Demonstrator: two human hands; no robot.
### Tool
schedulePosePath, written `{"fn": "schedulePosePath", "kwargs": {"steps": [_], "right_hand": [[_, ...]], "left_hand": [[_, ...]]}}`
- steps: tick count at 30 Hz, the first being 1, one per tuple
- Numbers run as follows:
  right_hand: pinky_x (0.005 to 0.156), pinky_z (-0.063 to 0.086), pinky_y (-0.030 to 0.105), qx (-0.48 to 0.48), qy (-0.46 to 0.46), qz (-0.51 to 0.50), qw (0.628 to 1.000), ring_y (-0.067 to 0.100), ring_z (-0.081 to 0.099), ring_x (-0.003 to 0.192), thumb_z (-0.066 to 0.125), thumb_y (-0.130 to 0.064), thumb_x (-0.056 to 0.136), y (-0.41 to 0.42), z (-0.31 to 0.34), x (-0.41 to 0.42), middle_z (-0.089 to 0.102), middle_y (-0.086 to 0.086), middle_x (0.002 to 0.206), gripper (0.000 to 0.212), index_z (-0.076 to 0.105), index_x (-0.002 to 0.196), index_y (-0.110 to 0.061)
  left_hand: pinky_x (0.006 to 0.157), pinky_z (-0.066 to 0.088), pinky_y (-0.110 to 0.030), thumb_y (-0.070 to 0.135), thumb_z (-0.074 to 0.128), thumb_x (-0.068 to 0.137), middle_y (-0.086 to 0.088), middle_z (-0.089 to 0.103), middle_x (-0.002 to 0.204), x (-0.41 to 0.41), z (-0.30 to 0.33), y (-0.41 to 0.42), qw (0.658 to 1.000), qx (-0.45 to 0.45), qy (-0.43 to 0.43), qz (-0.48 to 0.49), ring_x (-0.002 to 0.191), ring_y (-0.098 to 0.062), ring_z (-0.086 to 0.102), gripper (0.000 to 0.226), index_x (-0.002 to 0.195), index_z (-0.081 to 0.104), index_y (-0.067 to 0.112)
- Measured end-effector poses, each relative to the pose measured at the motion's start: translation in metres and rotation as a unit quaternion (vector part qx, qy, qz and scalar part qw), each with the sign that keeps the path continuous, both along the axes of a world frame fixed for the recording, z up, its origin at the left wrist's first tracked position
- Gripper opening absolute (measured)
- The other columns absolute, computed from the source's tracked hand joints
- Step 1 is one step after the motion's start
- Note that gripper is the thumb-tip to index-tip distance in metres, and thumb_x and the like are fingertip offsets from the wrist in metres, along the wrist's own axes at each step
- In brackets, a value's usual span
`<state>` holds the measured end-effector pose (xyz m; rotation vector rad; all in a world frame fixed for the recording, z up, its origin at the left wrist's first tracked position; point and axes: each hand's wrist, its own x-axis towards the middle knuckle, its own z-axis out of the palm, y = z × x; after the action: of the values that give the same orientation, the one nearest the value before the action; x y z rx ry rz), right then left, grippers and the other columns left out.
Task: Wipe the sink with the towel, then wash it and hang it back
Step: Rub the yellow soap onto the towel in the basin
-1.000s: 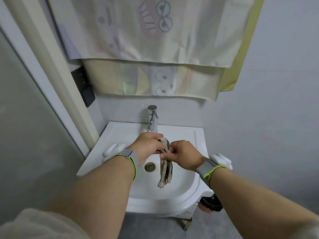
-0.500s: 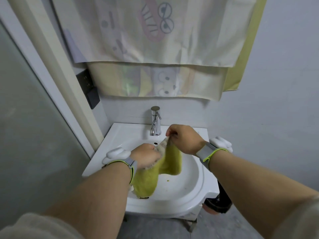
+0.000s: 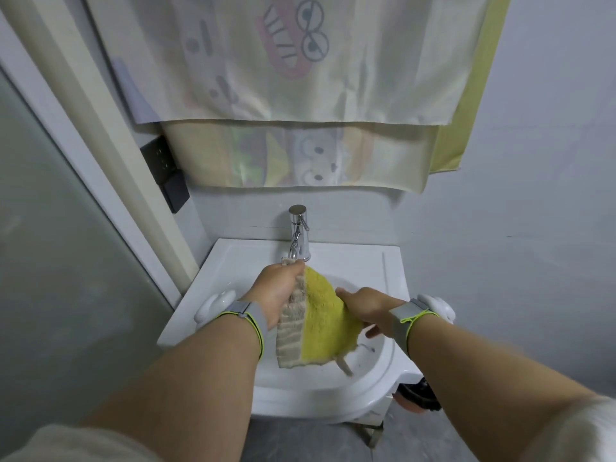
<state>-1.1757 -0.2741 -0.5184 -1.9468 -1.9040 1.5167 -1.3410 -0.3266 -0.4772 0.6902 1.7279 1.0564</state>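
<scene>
Both hands spread towel [image 3: 325, 315] over white sink [image 3: 393, 271] (grey walls).

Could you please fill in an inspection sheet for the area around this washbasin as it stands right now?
Surface: white sink, basin mostly hidden by the towel; no running water visible.
Job's things: yellow and beige towel held spread open over the basin, just below the chrome tap.
Clutter: white holders on both sink edges, one at left; dark object under the right corner.
Hands: left hand grips the towel's top edge; right hand holds its right side.
Cables: nothing seen.
Surroundings: cartoon-print cloths hang on the wall above; black wall fitting at left; grey walls.
</scene>
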Motion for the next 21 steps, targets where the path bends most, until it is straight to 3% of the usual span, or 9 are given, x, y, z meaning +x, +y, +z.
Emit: {"fn": "schedulePosePath", "kwargs": {"steps": [2, 5, 6, 8, 10, 13, 15, 18, 21], "right_hand": [[0.082, 0.052, 0.038, -0.053, 0.058, -0.016, 0.997, 0.029, 0.070, 0.090, 0.036, -0.059, 0.096, -0.003, -0.004, 0.004, 0.071, 0.012, 0.107, 0.057, 0.062, 0.111, -0.011], [0.103, 0.039, 0.044, -0.134, 0.140, 0.005, 0.981, 0.022, 0.066, 0.100, 0.038, -0.064, 0.093, -0.002, -0.004, 0.005, 0.072, 0.004, 0.112, 0.061, 0.064, 0.117, -0.014], [0.106, 0.036, 0.044, -0.143, 0.169, 0.003, 0.975, 0.020, 0.065, 0.103, 0.040, -0.067, 0.091, -0.002, -0.004, 0.005, 0.071, 0.004, 0.114, 0.064, 0.065, 0.118, -0.014], [0.110, 0.036, 0.046, -0.138, 0.255, -0.039, 0.956, 0.022, 0.065, 0.102, 0.050, -0.071, 0.084, -0.001, -0.007, 0.000, 0.071, 0.009, 0.114, 0.068, 0.067, 0.118, -0.015], [0.106, 0.044, 0.051, -0.161, 0.339, -0.076, 0.924, 0.029, 0.067, 0.105, 0.061, -0.069, 0.080, 0.000, -0.006, -0.003, 0.070, 0.016, 0.116, 0.068, 0.066, 0.121, -0.015], [0.097, 0.050, 0.051, -0.210, 0.401, -0.106, 0.885, 0.035, 0.066, 0.110, 0.065, -0.056, 0.084, -0.005, -0.002, -0.007, 0.069, 0.017, 0.118, 0.058, 0.064, 0.123, -0.014], [0.096, 0.050, 0.052, -0.187, 0.424, -0.124, 0.878, 0.034, 0.067, 0.109, 0.069, -0.040, 0.086, -0.006, -0.002, -0.015, 0.070, 0.015, 0.117, 0.050, 0.061, 0.125, -0.010], [0.094, 0.053, 0.052, -0.091, 0.385, -0.173, 0.902, 0.034, 0.067, 0.104, 0.078, -0.024, 0.081, -0.001, -0.004, -0.029, 0.070, 0.014, 0.115, 0.051, 0.059, 0.125, -0.007], [0.089, 0.055, 0.053, -0.005, 0.298, -0.186, 0.936, 0.032, 0.067, 0.098, 0.082, -0.021, 0.077, 0.004, -0.004, -0.038, 0.068, 0.018, 0.110, 0.041, 0.058, 0.108, -0.008]], "left_hand": [[0.080, 0.057, -0.036, 0.039, 0.066, 0.083, -0.009, 0.069, 0.086, -0.002, 0.001, 0.001, 0.998, -0.017, -0.061, 0.011, 0.078, -0.026, 0.067, 0.032, 0.097, 0.070, 0.010], [0.047, 0.049, -0.019, 0.026, 0.059, 0.091, -0.004, 0.058, 0.050, -0.005, 0.005, 0.001, 0.987, -0.024, -0.157, 0.020, 0.041, -0.017, 0.056, 0.027, 0.068, 0.060, 0.010], [0.047, 0.048, -0.019, 0.024, 0.057, 0.091, -0.005, 0.056, 0.051, -0.005, 0.006, 0.002, 0.982, -0.022, -0.185, 0.031, 0.042, -0.017, 0.054, 0.027, 0.067, 0.058, 0.011], [0.064, 0.051, -0.030, 0.026, 0.055, 0.089, -0.010, 0.059, 0.065, -0.009, 0.008, 0.003, 0.979, -0.007, -0.202, 0.040, 0.058, -0.025, 0.057, 0.021, 0.075, 0.061, 0.011], [0.067, 0.049, -0.031, 0.026, 0.056, 0.087, -0.008, 0.059, 0.062, -0.017, 0.007, 0.005, 0.981, 0.011, -0.188, 0.051, 0.058, -0.024, 0.057, 0.023, 0.070, 0.061, 0.012], [0.048, 0.042, -0.018, 0.026, 0.055, 0.090, 0.005, 0.050, 0.040, -0.027, 0.003, 0.008, 0.984, 0.026, -0.158, 0.075, 0.035, -0.010, 0.049, 0.035, 0.056, 0.051, 0.019], [0.045, 0.042, -0.014, 0.029, 0.055, 0.092, 0.006, 0.051, 0.041, -0.033, 0.002, 0.007, 0.986, 0.030, -0.137, 0.087, 0.034, -0.009, 0.050, 0.036, 0.058, 0.051, 0.020], [0.070, 0.054, -0.030, 0.034, 0.058, 0.090, -0.007, 0.067, 0.076, -0.047, -0.007, 0.007, 0.995, 0.015, -0.068, 0.077, 0.070, -0.023, 0.065, 0.023, 0.077, 0.065, 0.016], [0.068, 0.047, -0.030, 0.031, 0.057, 0.088, -0.011, 0.062, 0.081, -0.064, -0.016, 0.005, 0.997, -0.003, 0.072, 0.040, 0.075, -0.024, 0.060, 0.020, 0.084, 0.062, 0.013]]}}
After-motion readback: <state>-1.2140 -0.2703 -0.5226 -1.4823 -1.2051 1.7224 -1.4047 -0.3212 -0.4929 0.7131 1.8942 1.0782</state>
